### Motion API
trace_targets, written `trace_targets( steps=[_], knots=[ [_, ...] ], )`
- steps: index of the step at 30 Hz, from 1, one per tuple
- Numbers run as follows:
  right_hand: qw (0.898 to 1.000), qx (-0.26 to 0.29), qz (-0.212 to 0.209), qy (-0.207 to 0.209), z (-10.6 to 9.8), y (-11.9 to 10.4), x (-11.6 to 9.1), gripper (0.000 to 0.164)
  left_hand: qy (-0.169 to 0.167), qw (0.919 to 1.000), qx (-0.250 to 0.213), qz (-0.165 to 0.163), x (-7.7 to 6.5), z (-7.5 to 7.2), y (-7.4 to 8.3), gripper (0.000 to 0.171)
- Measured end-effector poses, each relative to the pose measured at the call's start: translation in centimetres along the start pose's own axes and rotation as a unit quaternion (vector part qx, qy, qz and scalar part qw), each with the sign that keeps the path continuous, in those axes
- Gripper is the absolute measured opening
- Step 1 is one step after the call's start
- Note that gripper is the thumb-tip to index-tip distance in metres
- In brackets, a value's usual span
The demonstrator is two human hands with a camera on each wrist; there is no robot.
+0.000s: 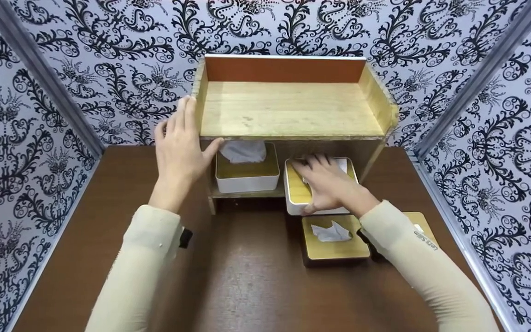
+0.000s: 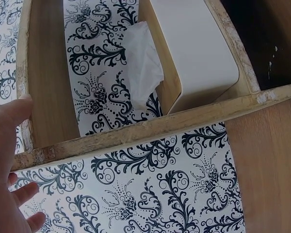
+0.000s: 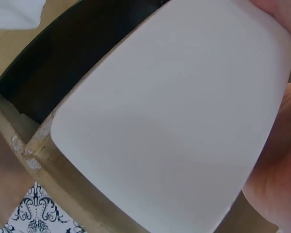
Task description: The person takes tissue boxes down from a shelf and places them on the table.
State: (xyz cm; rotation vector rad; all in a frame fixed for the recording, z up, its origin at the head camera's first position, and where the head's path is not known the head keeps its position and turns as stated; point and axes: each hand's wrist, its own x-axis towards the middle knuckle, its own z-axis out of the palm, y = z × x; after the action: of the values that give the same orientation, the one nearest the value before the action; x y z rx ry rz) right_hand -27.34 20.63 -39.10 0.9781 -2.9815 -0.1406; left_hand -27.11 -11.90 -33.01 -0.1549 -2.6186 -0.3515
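A wooden shelf (image 1: pixel 288 110) stands at the back of the table. My left hand (image 1: pixel 178 143) rests against its left side panel, fingers straight, with the thumb at the front edge of the upper board. My right hand (image 1: pixel 330 182) holds a white tissue box (image 1: pixel 295 210) with a wood-look lid from above, thumb on the front wall. This box juts out of the right part of the lower compartment. Its white wall (image 3: pixel 174 116) fills much of the right wrist view. Another white tissue box (image 1: pixel 247 184) sits in the left part of that compartment, a tissue sticking up.
A dark tissue box (image 1: pixel 337 246) with a wood-look lid stands on the brown table (image 1: pixel 247 286) before the shelf. Another similar box (image 1: pixel 420 226) is partly hidden behind my right forearm. Patterned walls (image 1: pixel 127 60) close off the back and sides.
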Motion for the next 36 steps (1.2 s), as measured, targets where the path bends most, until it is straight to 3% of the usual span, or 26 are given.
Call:
trace_targets(
  steps=[9,19,36],
  knots=[
    [0.999,0.003,-0.008,0.031,0.4,-2.0,-1.0,0.131,0.006,1.0,-0.002,0.0,0.0,0.1,0.0,0.099],
    [1.0,0.0,-0.004,0.023,1.1,-4.5,-1.2,0.132,-0.014,0.9998,-0.003,-0.011,0.1,-0.1,0.0,0.099],
    [0.999,-0.006,-0.015,0.029,3.2,-9.3,-1.2,0.133,-0.01,0.9999,-0.002,-0.009,0.0,-0.2,0.2,0.099]
  ],
)
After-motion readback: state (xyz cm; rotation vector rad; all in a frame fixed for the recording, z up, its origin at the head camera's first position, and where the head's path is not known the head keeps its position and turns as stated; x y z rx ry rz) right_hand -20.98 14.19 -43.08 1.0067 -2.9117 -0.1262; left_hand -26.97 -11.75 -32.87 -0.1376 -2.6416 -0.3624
